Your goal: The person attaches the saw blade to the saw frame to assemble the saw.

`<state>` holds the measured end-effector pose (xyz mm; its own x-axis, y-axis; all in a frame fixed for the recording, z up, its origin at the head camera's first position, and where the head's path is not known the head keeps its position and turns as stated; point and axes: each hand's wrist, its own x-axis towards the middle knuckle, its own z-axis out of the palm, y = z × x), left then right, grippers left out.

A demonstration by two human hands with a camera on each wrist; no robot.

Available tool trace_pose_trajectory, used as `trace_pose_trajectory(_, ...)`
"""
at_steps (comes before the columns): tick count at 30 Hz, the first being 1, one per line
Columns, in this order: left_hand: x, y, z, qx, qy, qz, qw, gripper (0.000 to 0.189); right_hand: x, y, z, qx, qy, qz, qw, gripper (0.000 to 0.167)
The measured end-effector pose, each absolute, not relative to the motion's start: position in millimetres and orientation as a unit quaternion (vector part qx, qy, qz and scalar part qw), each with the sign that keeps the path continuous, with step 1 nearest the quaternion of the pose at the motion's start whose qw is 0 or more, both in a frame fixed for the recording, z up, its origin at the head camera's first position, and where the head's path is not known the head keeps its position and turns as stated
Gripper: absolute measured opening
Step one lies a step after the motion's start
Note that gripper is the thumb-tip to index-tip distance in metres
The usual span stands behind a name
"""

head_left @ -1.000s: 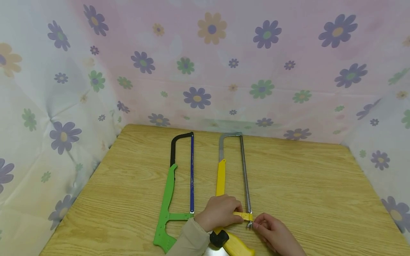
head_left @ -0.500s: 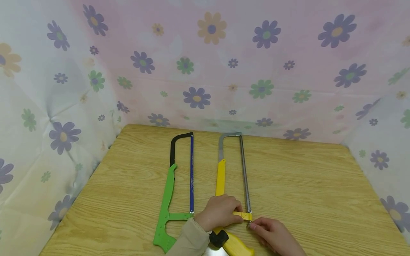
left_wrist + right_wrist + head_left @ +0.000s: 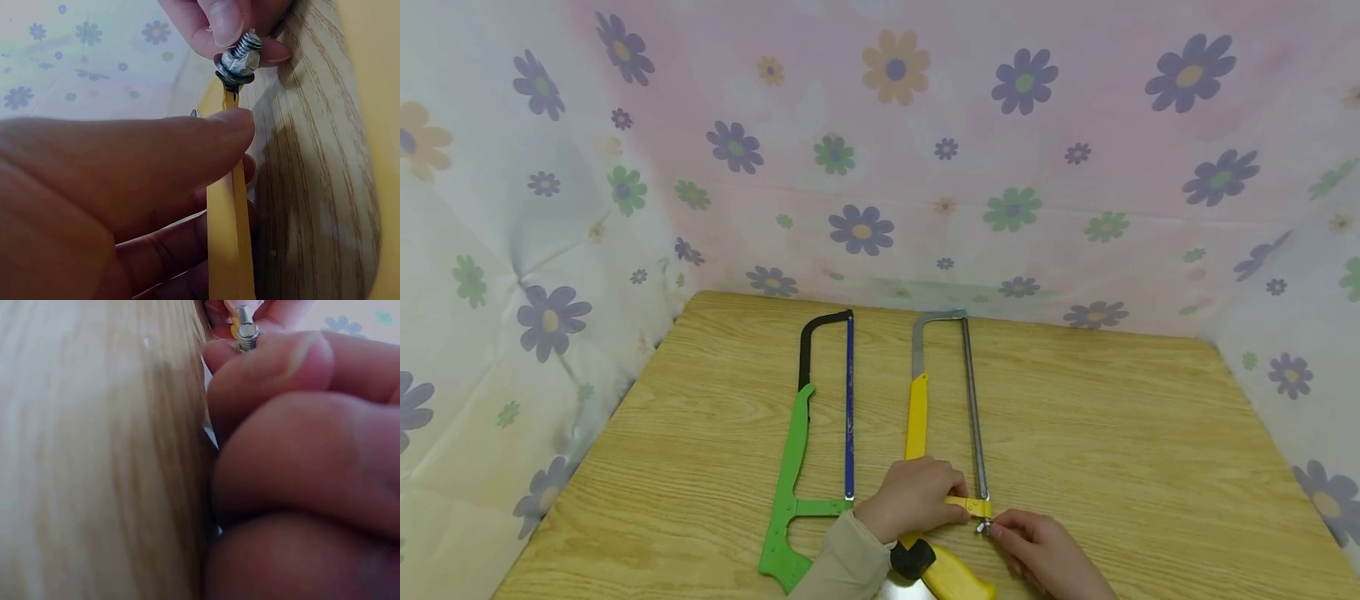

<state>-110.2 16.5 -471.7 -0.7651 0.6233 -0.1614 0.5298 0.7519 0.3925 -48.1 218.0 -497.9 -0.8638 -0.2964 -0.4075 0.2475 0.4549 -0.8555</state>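
A yellow hacksaw [image 3: 917, 417] with a grey front bow and a dark blade [image 3: 973, 408] lies on the wooden table. My left hand [image 3: 917, 497] grips its yellow lower arm, thumb on one face and fingers on the other in the left wrist view. At the end of that arm, a metal wing nut [image 3: 983, 527] sits on a threaded bolt [image 3: 250, 40]. The thumb and forefinger of my right hand [image 3: 1045, 550] pinch at the wing nut from the right; its other fingers are curled. The saw's yellow handle [image 3: 957, 575] is partly cut off by the frame edge.
Left of it lies a green hacksaw [image 3: 793, 450] with a black bow and a blue blade [image 3: 850, 408], near my left sleeve [image 3: 847, 554]. The wooden table [image 3: 1112, 417] ends at a flower-patterned cloth [image 3: 940, 175] behind and at both sides.
My right fingers have shifted slightly about the wing nut, which shows at a different angle. My left hand and both hacksaws stay where they were.
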Motion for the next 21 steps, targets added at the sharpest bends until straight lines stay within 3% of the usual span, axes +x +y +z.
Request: trace_pose_trajectory(21, -109.8, 17.5, -473.2, 0.315, 0.927, 0.155, 0.132, 0.014, -47.0, 215.5, -497.4, 0.005, 0.828, -0.501, 0.25, 0.038)
